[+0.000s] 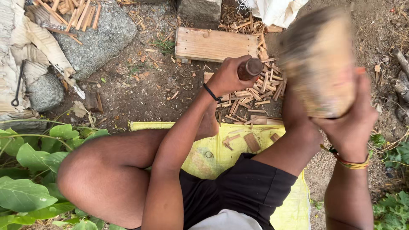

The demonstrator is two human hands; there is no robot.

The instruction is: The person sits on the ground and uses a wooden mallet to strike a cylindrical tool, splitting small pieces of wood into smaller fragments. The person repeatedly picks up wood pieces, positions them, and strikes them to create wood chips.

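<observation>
My left hand [228, 76] grips a dark brown wooden tool handle [250, 68], held upright over a heap of small split wood sticks [255, 96]. A black band circles that wrist. My right hand [351, 123] holds a large tan wooden mallet block [321, 64], raised and blurred, close to the camera at the right. Coloured bangles sit on the right wrist. I sit cross-legged on a yellow sack [213, 157], knees bare, with a few flat wood chips [251, 142] lying on it.
A pale wooden board [215, 44] lies on the dirt beyond the sticks. Grey stones [96, 40] and a pile of sticks [72, 15] sit at upper left beside torn cardboard [25, 47]. Green leaves [30, 170] crowd the lower left. White cloth [277, 10] hangs at top.
</observation>
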